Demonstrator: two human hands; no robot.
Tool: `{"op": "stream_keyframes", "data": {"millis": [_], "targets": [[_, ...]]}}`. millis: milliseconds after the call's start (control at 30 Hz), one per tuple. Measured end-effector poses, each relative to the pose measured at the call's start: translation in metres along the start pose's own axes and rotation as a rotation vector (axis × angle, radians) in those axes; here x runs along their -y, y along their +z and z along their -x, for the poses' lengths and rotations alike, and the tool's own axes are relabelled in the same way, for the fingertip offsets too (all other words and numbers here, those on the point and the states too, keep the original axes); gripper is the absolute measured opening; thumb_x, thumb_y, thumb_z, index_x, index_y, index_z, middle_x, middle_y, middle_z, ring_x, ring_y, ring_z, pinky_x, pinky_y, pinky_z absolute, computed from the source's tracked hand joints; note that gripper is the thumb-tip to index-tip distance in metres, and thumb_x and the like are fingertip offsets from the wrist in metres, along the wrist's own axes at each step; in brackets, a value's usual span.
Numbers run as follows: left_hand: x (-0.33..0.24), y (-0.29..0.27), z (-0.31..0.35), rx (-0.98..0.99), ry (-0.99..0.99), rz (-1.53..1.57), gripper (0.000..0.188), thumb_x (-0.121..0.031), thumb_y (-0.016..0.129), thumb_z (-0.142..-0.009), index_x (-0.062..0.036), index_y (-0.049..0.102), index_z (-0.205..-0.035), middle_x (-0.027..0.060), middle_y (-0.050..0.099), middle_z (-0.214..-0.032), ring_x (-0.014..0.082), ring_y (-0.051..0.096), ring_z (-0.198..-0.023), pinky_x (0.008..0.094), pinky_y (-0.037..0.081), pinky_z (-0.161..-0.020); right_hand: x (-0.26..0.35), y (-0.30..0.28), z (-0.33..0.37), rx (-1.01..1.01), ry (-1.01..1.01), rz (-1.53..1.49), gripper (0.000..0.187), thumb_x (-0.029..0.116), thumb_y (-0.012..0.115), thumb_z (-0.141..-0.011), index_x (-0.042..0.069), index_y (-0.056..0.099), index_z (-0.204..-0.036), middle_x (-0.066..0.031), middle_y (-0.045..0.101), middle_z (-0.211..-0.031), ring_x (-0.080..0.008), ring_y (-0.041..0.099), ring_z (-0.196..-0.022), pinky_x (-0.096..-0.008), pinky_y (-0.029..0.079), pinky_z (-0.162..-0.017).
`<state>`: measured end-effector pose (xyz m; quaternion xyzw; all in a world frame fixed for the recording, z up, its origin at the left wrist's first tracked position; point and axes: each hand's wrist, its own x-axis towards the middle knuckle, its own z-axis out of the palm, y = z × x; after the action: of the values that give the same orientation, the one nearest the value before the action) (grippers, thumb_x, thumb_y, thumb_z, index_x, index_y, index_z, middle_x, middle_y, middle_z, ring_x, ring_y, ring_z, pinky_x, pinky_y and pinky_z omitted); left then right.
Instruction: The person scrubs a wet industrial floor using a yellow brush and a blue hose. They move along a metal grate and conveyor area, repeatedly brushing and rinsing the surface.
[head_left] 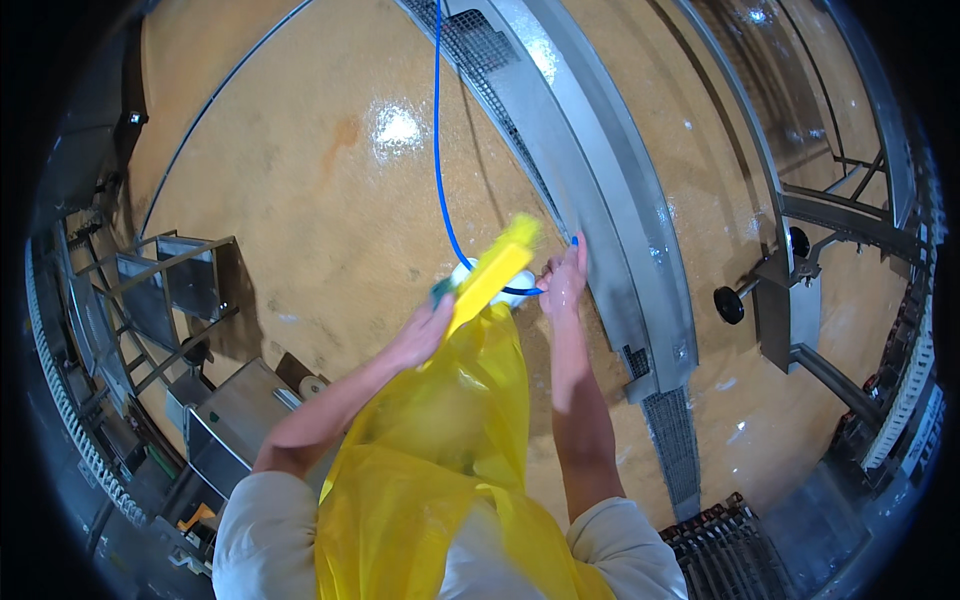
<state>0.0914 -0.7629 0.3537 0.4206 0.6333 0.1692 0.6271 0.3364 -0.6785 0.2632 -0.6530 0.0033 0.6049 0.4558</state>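
Note:
My left hand point(426, 332) is closed around a yellow scrub brush point(492, 274), whose bristles point up and away from me. A dark green thing point(441, 290), perhaps a scouring pad, shows at the fingers of that hand. My right hand point(564, 282) grips a blue hose point(441, 170). The hose comes down from the far side, passes behind the brush and bends across into the hand. A small blue piece shows at the right fingertips; whether it is the hose's end I cannot tell. A yellow plastic apron point(440, 430) covers my front, above white boots point(518, 287).
A long steel channel point(600, 190) with dark grating curves along the wet tan floor point(330, 230) to my right. Steel frames point(180, 280) stand at left. At right is a wheeled metal stand point(790, 310). A dark slatted belt point(725, 550) lies near at lower right.

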Motion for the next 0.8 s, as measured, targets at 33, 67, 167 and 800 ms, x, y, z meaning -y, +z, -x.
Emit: {"op": "stream_keyframes", "data": {"millis": [33, 67, 167, 800], "targets": [[-0.012, 0.014, -0.019, -0.049, 0.143, -0.001, 0.072, -0.056, 0.022, -0.114, 0.001, 0.066, -0.115, 0.0159, 0.07, -0.108, 0.0319, 0.063, -0.114, 0.0418, 0.045, -0.105, -0.001, 0.0, 0.008, -0.024, 0.034, -0.084, 0.047, 0.03, 0.036, -0.115, 0.026, 0.032, -0.162, 0.0009, 0.038, -0.067, -0.0097, 0.03, -0.048, -0.029, 0.028, -0.038], [-0.006, 0.027, -0.046, -0.004, 0.237, -0.157, 0.072, -0.055, 0.023, -0.114, 0.0017, 0.066, -0.115, 0.0184, 0.07, -0.107, 0.0351, 0.062, -0.117, 0.045, 0.044, -0.107, -0.009, -0.006, 0.006, 0.009, 0.029, -0.202, 0.043, 0.031, 0.038, -0.115, 0.027, 0.037, -0.157, -0.0003, 0.047, -0.071, -0.0091, 0.036, -0.047, -0.0285, 0.031, -0.038], [-0.032, 0.057, -0.093, 0.245, 0.338, -0.555, 0.071, -0.055, 0.025, -0.113, 0.0032, 0.066, -0.109, 0.0253, 0.07, -0.103, 0.0431, 0.062, -0.115, 0.052, 0.045, -0.104, -0.016, -0.021, -0.007, -0.055, -0.091, -0.414, 0.028, 0.034, 0.049, -0.111, 0.015, 0.055, -0.131, -0.0072, 0.065, -0.103, -0.024, 0.068, -0.083, -0.0434, 0.058, -0.066], [-0.045, 0.09, -0.223, 0.077, 0.103, -0.457, 0.024, -0.021, 0.059, -0.094, -0.0019, 0.073, -0.09, 0.0234, 0.074, -0.087, 0.0446, 0.072, -0.085, 0.054, 0.057, -0.074, 0.003, 0.023, -0.074, 0.289, 0.087, 0.174, 0.038, 0.051, 0.057, -0.107, 0.016, 0.056, -0.122, 0.0037, 0.06, -0.1, -0.0083, 0.062, -0.095, -0.0284, 0.052, -0.085]]}}
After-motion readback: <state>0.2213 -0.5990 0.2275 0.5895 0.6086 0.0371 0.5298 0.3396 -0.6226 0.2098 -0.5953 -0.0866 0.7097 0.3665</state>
